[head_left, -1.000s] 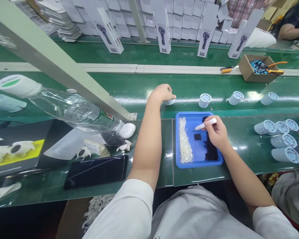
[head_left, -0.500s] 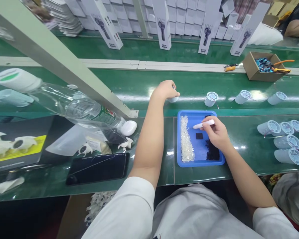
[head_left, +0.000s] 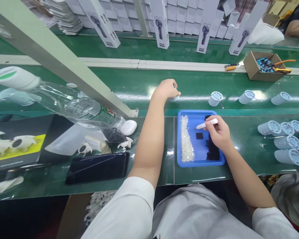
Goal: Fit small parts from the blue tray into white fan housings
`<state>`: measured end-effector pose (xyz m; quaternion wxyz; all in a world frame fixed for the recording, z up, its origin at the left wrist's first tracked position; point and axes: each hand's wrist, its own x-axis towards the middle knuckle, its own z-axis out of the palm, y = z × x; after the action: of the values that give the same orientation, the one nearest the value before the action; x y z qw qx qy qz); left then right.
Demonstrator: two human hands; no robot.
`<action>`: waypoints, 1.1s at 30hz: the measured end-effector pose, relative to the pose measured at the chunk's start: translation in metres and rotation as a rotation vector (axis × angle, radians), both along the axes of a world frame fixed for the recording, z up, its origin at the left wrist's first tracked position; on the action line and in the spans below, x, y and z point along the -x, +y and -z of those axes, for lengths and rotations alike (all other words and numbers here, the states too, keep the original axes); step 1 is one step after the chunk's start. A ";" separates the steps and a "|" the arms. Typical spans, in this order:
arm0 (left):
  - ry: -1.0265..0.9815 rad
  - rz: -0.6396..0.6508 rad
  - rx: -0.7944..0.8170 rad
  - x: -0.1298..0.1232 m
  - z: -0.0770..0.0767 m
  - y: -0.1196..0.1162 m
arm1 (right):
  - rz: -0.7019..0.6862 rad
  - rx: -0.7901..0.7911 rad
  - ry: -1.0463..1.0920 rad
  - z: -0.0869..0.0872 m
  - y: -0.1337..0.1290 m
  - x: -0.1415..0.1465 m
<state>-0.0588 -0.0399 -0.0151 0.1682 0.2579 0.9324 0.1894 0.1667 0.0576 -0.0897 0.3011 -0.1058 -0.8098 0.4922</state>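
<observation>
My left hand [head_left: 166, 89] reaches out over the green belt, its fingers closed around a pale blue cylindrical housing [head_left: 174, 98], mostly hidden behind the fingers. My right hand [head_left: 219, 133] grips a white pen-like tool [head_left: 207, 124], pinched between thumb and fingers and pointing left. Its thin tip hovers over a blue tray [head_left: 179, 139]; I cannot tell if it touches. Small clear pieces [head_left: 186, 146] fill the tray's left side, and small black pieces [head_left: 212, 151] lie along the right. Between them is a black square pad [head_left: 199, 135].
Three pale blue housings, one here [head_left: 215, 98], stand on the belt; several more [head_left: 287, 142] lie at the right. A carton [head_left: 261, 74] with pliers is beyond. To the left are a plastic bottle [head_left: 87, 108], a phone [head_left: 97, 168] and a slanted metal post [head_left: 72, 71].
The three housings on the belt have shifted slightly right. My right hand and the pen-like tool have moved a little right. My left hand stays nearly in place.
</observation>
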 end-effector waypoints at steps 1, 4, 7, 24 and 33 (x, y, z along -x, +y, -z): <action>-0.002 -0.001 -0.003 0.000 0.000 0.000 | 0.003 0.000 -0.001 0.000 0.000 0.000; 0.004 0.001 -0.006 -0.001 0.000 0.001 | 0.013 0.003 -0.008 -0.001 0.000 0.000; 0.010 0.005 -0.003 0.000 0.000 0.002 | 0.020 0.007 -0.012 -0.002 0.000 0.000; 0.028 0.029 -0.006 0.002 0.008 0.006 | -0.093 0.076 -0.064 0.001 0.000 -0.001; 0.012 0.013 -0.025 0.000 0.007 0.007 | -0.111 0.067 -0.091 0.002 -0.001 0.000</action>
<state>-0.0587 -0.0333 -0.0218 0.1604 0.2671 0.9293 0.1984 0.1662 0.0568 -0.0913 0.2326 -0.0930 -0.8103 0.5298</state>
